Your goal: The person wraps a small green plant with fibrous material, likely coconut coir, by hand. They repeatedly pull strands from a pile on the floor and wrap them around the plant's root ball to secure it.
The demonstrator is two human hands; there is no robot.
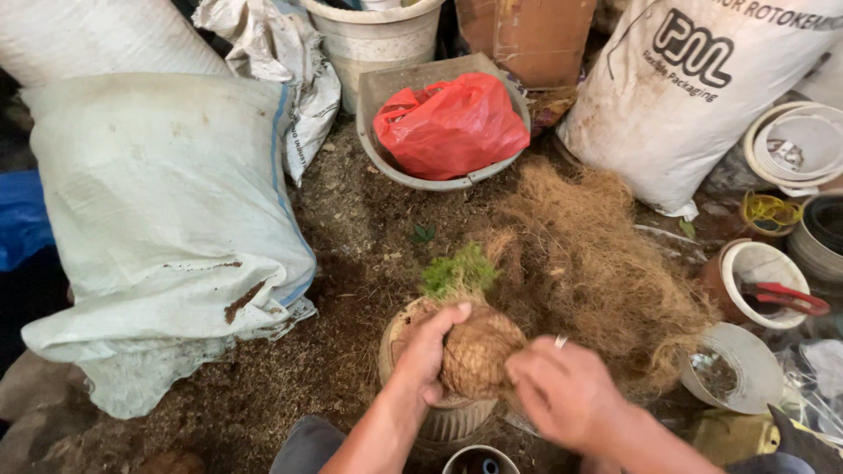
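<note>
My left hand (428, 354) is wrapped around the left side of a fibre ball (479, 351), thumb across its top, gripping it. The ball sits low in the frame, just right of centre, resting on the rim of a small ribbed pot (448, 417). A green plant (458, 272) rises from the top of the ball. My right hand (562, 392) is curled against the ball's right side with a ring showing on one finger; its fingertips are turned away from view, so I cannot tell whether it grips the ball or only pinches fibre.

Hidden or cut off: most of the pot lies behind the ball and my hands. A round container (479, 459) at the bottom edge is cropped, contents unclear. A dark object at the lower right corner is cut off and not identifiable.

Count: one loose fibre pile (597, 263) right of centre, touching the ball. One grey basin (378, 92) at upper centre holding one red bag (452, 123). Three white sacks: one large at left (167, 211), one crumpled at upper left (281, 61), one printed at upper right (694, 96). One white bucket (373, 35), cut off at the top edge. At the right edge, one cup (760, 263) holding red-handled cutters (786, 297), and one tipped cup (738, 369) below it. The floor (351, 228) is covered in soil.
</note>
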